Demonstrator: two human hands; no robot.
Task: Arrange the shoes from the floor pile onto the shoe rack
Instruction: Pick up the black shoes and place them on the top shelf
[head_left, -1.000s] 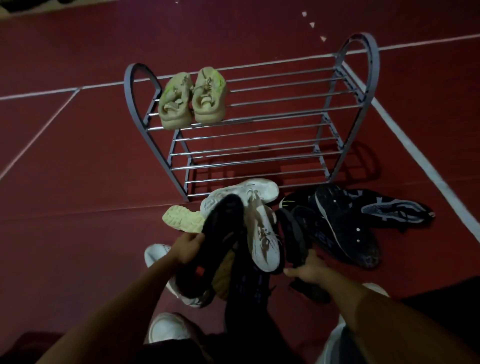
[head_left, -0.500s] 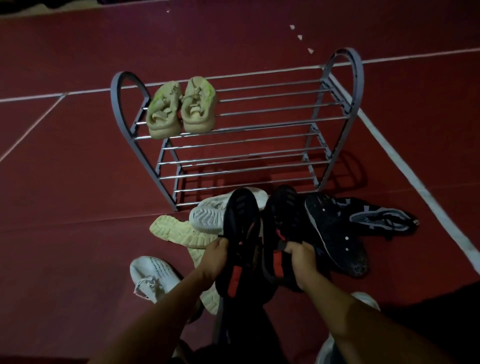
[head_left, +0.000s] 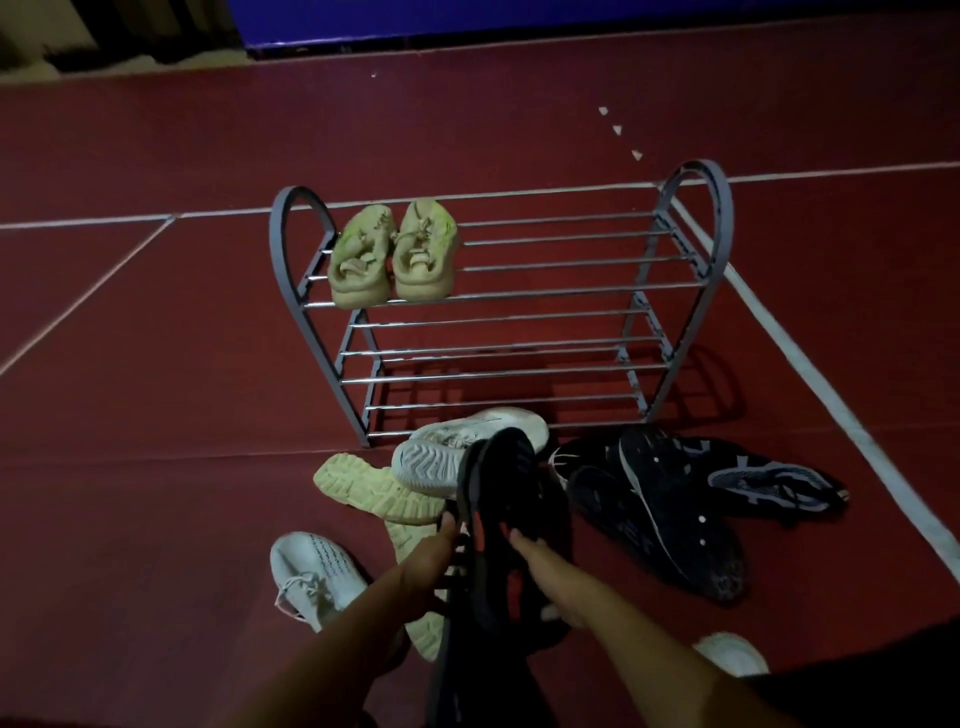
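Head view: both hands are low in the frame at about 6 o'clock, holding a pair of black shoes (head_left: 511, 514) up above the floor pile. The left hand (head_left: 428, 558) has its fingers (head_left: 447, 519) clenched on the left edge of the pair; the right hand (head_left: 545, 564) has its fingers (head_left: 519, 535) clenched on the right shoe. The two black shoes are pressed side by side, toes pointing toward 12 o'clock at the shoe rack (head_left: 696, 208).

The rack stands on the red floor (head_left: 156, 389) at 12 o'clock from the hands. Its top shelf carries a pair of pale green shoes (head_left: 395, 254) at the left end, touching each other; the lower rails look bare.

On the floor, a white shoe (head_left: 441, 452) lies on its side just at 11 o'clock of the held pair, a cream sole (head_left: 374, 488) at 10 o'clock, a white knit sneaker (head_left: 311, 571) at 8 o'clock, and a heap of dark shoes (head_left: 675, 509) at 3 o'clock.
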